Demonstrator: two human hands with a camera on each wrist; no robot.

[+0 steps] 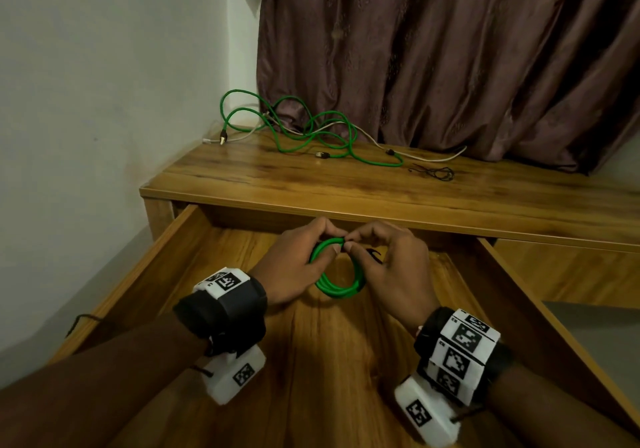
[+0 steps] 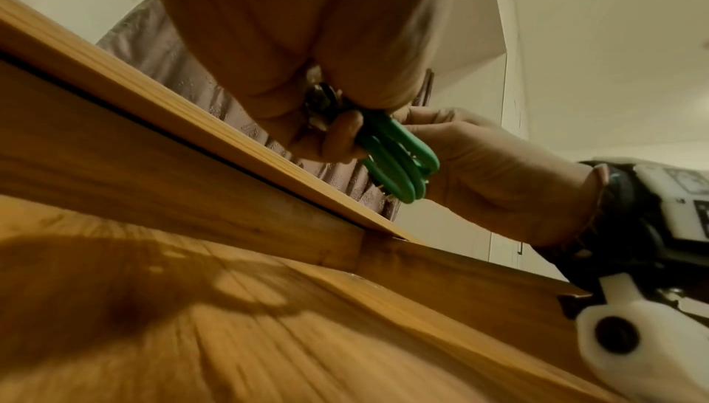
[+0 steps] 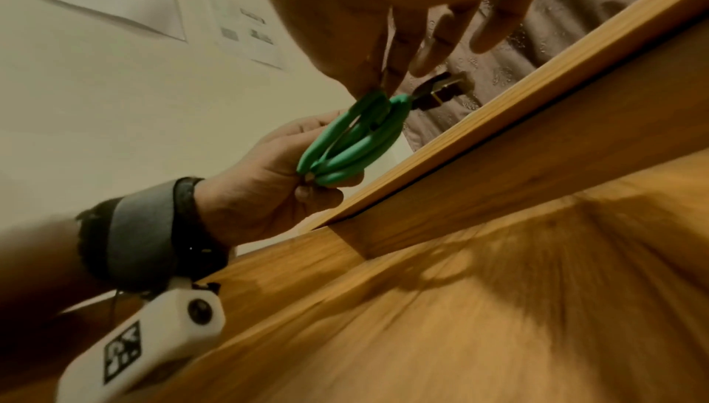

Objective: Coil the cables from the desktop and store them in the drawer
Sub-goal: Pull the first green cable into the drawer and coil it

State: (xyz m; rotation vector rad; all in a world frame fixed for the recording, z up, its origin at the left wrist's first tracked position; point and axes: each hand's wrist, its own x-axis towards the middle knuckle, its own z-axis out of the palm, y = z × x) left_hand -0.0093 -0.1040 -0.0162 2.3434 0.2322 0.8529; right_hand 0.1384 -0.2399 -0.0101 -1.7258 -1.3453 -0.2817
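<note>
Both hands (image 1: pixel 341 243) pinch one green cable coil (image 1: pixel 337 274); several tight loops, black plug.

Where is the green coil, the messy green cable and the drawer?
green coil (image 1: pixel 337 290), head view, lower loop.
messy green cable (image 1: pixel 332 137), head view, tangled middle on the desktop.
drawer (image 1: pixel 311 361), head view, bare wooden floor.

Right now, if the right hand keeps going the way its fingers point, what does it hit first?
Likely the left hand: the right hand meets it fingertip to fingertip at the top of the green cable coil both pinch. Depth is unclear.
</note>
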